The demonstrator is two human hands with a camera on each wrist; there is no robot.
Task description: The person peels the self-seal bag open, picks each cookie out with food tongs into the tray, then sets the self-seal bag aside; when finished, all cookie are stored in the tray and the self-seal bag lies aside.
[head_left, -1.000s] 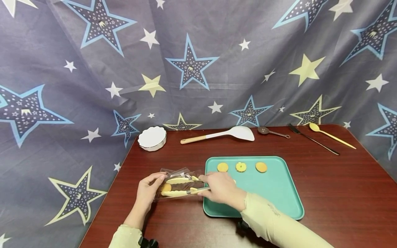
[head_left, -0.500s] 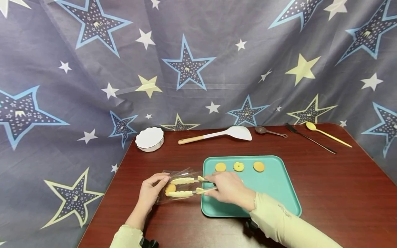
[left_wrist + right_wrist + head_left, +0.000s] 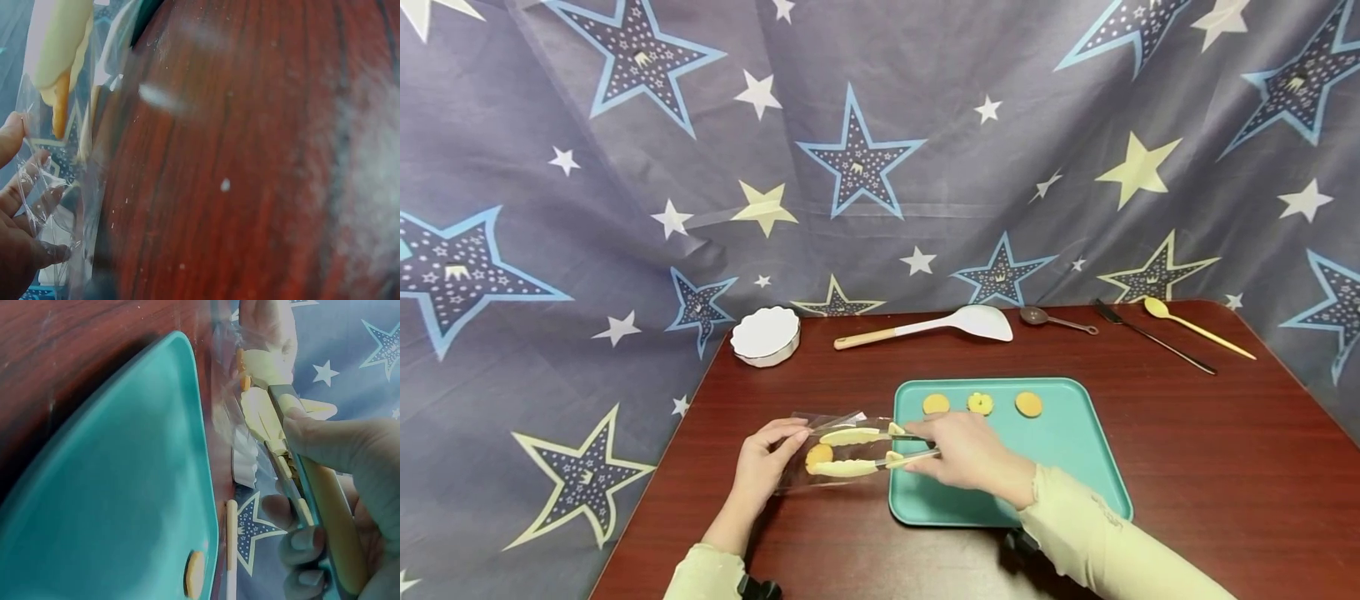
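Note:
My left hand (image 3: 763, 458) pinches the edge of a clear plastic bag (image 3: 793, 479) over the table, left of the teal tray. My right hand (image 3: 970, 450) grips kitchen tongs (image 3: 850, 469) with cream scalloped tips and metal arms. Those tips are spread apart inside the bag. A round golden cookie (image 3: 817, 457) is in the bag, at the end of the nearer tip. The left wrist view shows the cookie (image 3: 61, 106) edge-on below a tong tip (image 3: 59, 44), behind the plastic. In the right wrist view, thumb and fingers wrap the tongs' handles (image 3: 334, 519).
The teal tray (image 3: 1060, 483) holds a round cookie (image 3: 936, 404), a flower-shaped cookie (image 3: 980, 403) and another round one (image 3: 1028, 405). Along the back lie a white fluted dish (image 3: 766, 337), spatula (image 3: 977, 323), brown spoon (image 3: 1037, 316), black-headed utensil (image 3: 1157, 337) and yellow spoon (image 3: 1198, 329).
The tongs and right hand have drawn a little to the right, toward the tray. Inside the bag, the cookie has shifted slightly right too. My left hand keeps its pinch, barely moved.

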